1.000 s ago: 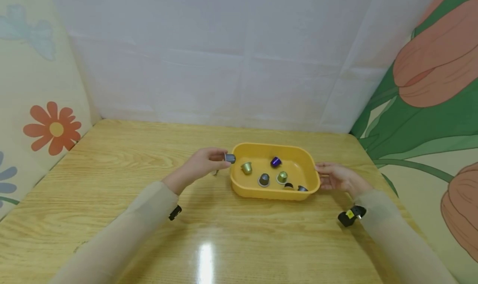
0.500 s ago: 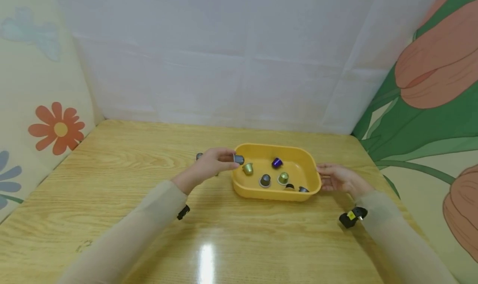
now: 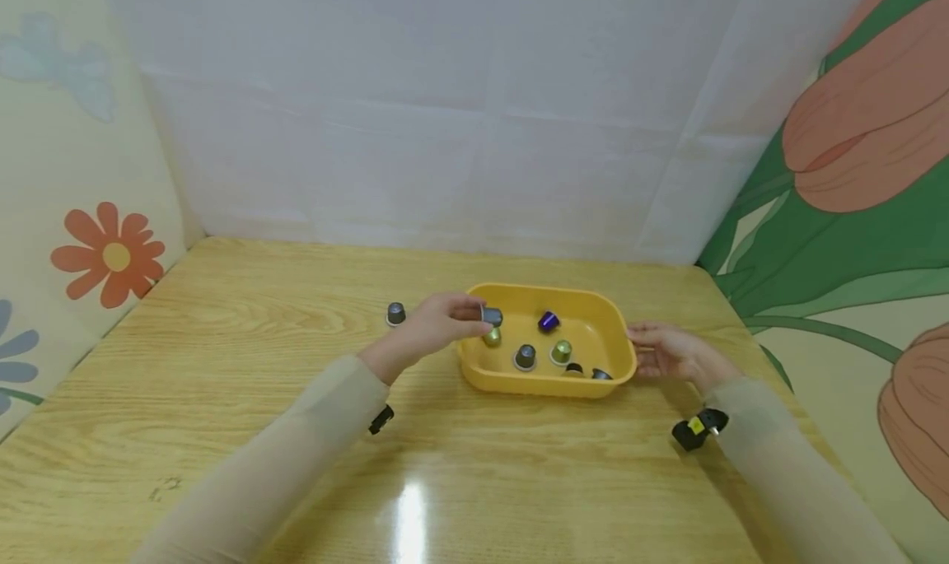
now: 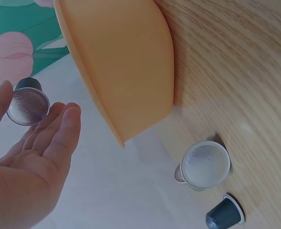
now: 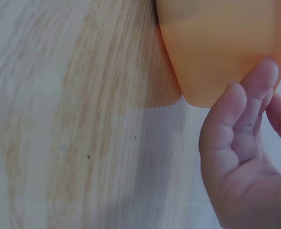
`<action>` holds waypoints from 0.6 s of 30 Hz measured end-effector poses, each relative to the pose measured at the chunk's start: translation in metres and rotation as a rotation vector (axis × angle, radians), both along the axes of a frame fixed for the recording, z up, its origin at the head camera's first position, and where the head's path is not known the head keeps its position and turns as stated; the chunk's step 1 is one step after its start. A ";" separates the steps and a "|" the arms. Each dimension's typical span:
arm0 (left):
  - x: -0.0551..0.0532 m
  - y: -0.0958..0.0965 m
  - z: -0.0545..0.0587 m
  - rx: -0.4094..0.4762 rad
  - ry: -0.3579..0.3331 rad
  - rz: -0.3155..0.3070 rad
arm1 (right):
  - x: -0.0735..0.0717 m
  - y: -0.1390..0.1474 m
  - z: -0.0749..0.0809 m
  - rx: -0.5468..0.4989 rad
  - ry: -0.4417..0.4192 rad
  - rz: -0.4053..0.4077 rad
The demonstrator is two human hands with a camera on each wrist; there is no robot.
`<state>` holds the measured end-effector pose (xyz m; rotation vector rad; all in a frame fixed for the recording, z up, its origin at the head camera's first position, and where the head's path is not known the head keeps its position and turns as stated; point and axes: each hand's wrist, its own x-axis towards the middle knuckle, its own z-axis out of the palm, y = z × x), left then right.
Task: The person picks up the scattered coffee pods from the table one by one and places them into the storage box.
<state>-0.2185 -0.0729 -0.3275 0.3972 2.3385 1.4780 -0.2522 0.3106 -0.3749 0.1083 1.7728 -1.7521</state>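
Observation:
My left hand point(image 3: 441, 325) pinches a grey-blue coffee capsule point(image 3: 492, 316) between thumb and fingertips, over the left side of a yellow basin point(image 3: 534, 385). In the left wrist view, the silver lid of the held capsule point(image 4: 28, 106) faces the camera. Inside the basin lie a pale green-gold capsule point(image 3: 493, 337), partly hidden, a purple capsule point(image 3: 549, 322), a dark grey capsule point(image 3: 525, 356), a bright green capsule point(image 3: 562, 351) and further dark ones by the near wall. Fingers of my right hand point(image 3: 678, 354) touch the basin's right end from outside, fairly straight in the right wrist view.
A dark capsule point(image 3: 396, 313) stands on the wooden table point(image 3: 296, 300) left of the basin. The left wrist view also has a silver-lidded capsule point(image 4: 206, 164) on the table, hidden by my hand in the head view. A white cloth point(image 3: 415, 152) hangs behind the table.
My left hand has carried the capsule rightward from outside the basin's left rim to over its inside. The dark capsule on the table has come into view behind it. My right hand has stayed put.

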 end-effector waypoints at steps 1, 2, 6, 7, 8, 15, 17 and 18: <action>-0.001 0.001 0.000 -0.010 0.004 0.000 | 0.000 0.000 0.000 -0.003 0.001 0.001; -0.001 0.003 0.000 -0.014 0.006 0.000 | 0.000 0.000 0.000 -0.005 0.000 0.000; -0.003 0.009 -0.001 -0.020 0.020 -0.012 | 0.000 0.000 0.000 -0.002 0.005 0.001; -0.003 0.010 -0.001 -0.014 0.025 -0.017 | 0.000 0.000 0.000 0.001 0.007 0.001; -0.003 0.011 -0.001 -0.008 0.027 -0.020 | 0.000 0.001 0.000 0.003 0.008 0.000; -0.002 0.020 0.001 -0.007 0.016 -0.009 | 0.000 0.000 0.000 0.000 0.012 0.002; -0.002 0.022 0.001 -0.002 0.017 -0.011 | 0.000 0.000 0.000 -0.002 0.013 0.008; -0.001 0.024 0.001 0.003 0.018 -0.011 | 0.000 0.000 0.000 -0.002 0.013 0.005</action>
